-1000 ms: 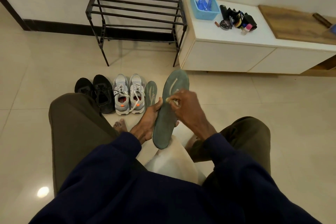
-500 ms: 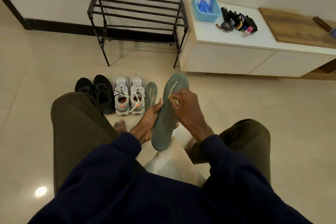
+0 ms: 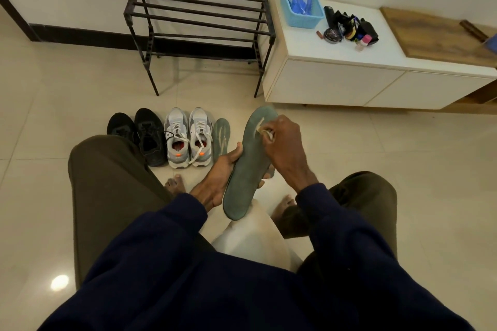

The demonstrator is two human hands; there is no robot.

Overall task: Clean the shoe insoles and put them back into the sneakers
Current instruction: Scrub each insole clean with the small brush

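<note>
My left hand (image 3: 217,174) grips a grey-green insole (image 3: 246,169) from below at its middle, its toe end pointing away from me. My right hand (image 3: 282,145) presses a small pale cloth or wipe (image 3: 265,133) against the insole's toe half, beside a pale streak there. A second insole (image 3: 221,137) lies on the floor, right of a pair of grey sneakers (image 3: 188,137) with white laces and orange inside.
Black shoes (image 3: 142,134) stand left of the sneakers. A black metal shoe rack (image 3: 199,21) stands against the wall. A white low cabinet (image 3: 349,75) carries a blue basket (image 3: 301,8) and shoe-care items (image 3: 349,29). My knees flank a white seat edge (image 3: 252,236).
My right hand with the cloth has slid along the insole toward its toe end. The left hand keeps its hold.
</note>
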